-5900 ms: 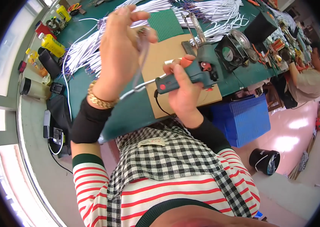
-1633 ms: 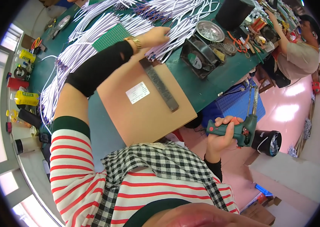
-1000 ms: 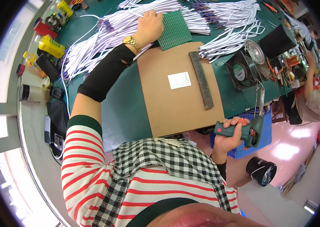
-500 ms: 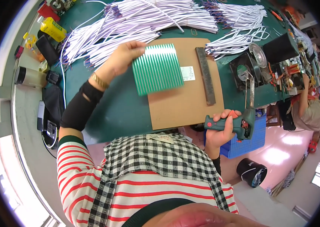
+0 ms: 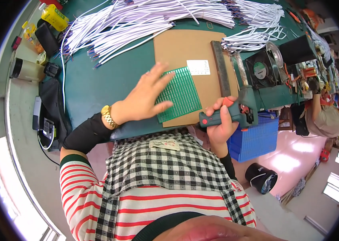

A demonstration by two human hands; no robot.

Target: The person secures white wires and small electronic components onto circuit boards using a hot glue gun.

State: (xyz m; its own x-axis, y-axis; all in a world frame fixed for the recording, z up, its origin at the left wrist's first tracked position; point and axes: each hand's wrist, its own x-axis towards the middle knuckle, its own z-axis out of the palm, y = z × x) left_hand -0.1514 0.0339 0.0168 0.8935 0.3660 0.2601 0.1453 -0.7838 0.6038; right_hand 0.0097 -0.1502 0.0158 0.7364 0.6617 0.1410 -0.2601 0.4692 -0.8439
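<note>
A green circuit board panel (image 5: 184, 95) with rows of small marks rests on a brown cardboard sheet (image 5: 173, 45) at the table's near edge. My left hand (image 5: 143, 96) is over the panel's left edge, fingers spread and holding nothing; whether it touches the board I cannot tell. In my right hand (image 5: 222, 130), fingers wrap round the handle of a dark green soldering gun (image 5: 245, 107) with a red trigger, to the right of the cardboard. A white printed label (image 5: 198, 67) lies just beyond the panel. Beside it is a long dark bar (image 5: 219, 69).
Bundles of white cables (image 5: 137, 30) cover the far side of the table. A black fan (image 5: 259, 69) stands at the right, near a spring-type iron stand (image 5: 274, 56). Below are a blue crate (image 5: 253, 138) and a black bucket (image 5: 261, 178). Another person (image 5: 326, 116) sits far right.
The panel has come down and nearer onto the cardboard, and my left hand has let go of it and opened. The soldering gun has shifted slightly left and away from me, its tip turned toward the fan.
</note>
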